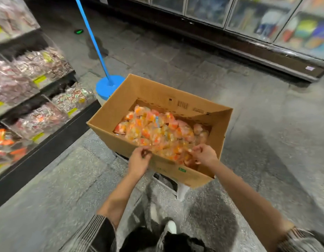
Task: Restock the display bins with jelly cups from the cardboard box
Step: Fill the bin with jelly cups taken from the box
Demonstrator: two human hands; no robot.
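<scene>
An open cardboard box (121,106) stands in front of me on a low white stand, filled with orange and clear jelly cups (157,130). My left hand (139,161) is at the box's near rim with curled fingers and the thumb close to the fingertips; blur hides whether it holds anything. My right hand (205,154) reaches over the near rim, and its curled fingers dig into the jelly cups at the near right of the pile. The display bins (48,117), clear and full of wrapped sweets, line the shelves on the left.
A blue pole on a round blue base (107,86) stands just behind the box's left corner. Glass-door freezer cabinets (266,24) run along the far right. Grey stone floor (48,188) lies between the shelves and the box.
</scene>
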